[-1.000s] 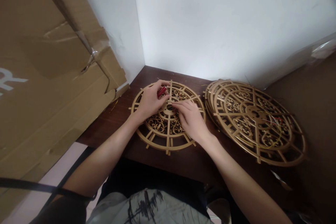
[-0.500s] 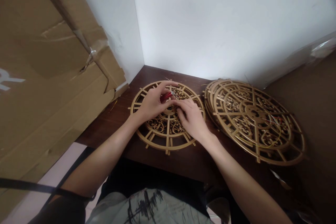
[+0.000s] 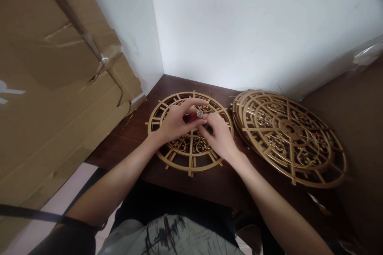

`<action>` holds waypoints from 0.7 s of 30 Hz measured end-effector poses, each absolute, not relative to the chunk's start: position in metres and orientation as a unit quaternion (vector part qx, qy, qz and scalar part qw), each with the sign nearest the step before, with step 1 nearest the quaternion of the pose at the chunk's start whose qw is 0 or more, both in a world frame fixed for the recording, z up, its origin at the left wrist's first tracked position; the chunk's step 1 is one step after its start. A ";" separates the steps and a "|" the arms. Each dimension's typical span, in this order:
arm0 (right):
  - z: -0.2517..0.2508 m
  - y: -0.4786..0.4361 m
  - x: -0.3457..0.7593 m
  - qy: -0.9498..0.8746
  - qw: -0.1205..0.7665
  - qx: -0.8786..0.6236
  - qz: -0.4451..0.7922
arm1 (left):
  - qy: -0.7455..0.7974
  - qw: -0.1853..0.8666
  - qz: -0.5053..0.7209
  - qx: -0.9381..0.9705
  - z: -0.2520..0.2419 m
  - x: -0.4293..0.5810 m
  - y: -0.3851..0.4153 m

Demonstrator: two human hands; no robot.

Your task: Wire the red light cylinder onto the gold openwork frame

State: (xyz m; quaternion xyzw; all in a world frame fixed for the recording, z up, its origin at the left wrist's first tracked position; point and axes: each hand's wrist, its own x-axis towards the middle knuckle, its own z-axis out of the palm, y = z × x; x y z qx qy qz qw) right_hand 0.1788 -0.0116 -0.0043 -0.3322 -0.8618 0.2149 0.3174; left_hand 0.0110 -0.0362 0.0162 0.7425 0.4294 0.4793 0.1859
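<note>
A round gold openwork panel [image 3: 191, 169] with scroll ornament lies flat under both my hands. Over its middle, my left hand [image 3: 177, 121] is curled around a small red-bodied piece [image 3: 190, 117] with a shiny metal end; its exact kind is unclear. The left index finger arches above it. My right hand [image 3: 218, 129] meets the left at the fingertips, its thumb and fingers pinched together. Out of that pinch runs a thin dark wire [image 3: 211, 96], partly hidden by the fingers. The panel's hub is mostly covered by my hands.
More gold round panels [image 3: 295, 181] are stacked at the right, with thin coloured wires [image 3: 314, 137] on top. A large cardboard box [image 3: 72, 71] stands at the left. White walls [image 3: 254, 28] close off the back of the dark brown tabletop [image 3: 128, 143].
The red piece has turned, so its metal end faces up toward me and sits slightly lower. My left index finger has lowered. A dark wire now shows by my right fingertips.
</note>
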 end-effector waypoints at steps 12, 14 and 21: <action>0.001 -0.010 0.183 -0.825 0.379 -0.353 0.229 | 0.381 0.221 0.501 0.745 0.020 0.013 -0.037; 0.004 -0.009 0.184 -0.795 0.421 -0.360 0.246 | 0.385 0.246 0.488 0.744 0.021 0.014 -0.038; 0.012 -0.010 0.186 -0.714 0.481 -0.349 0.369 | 0.407 0.210 0.476 0.750 0.021 0.019 -0.039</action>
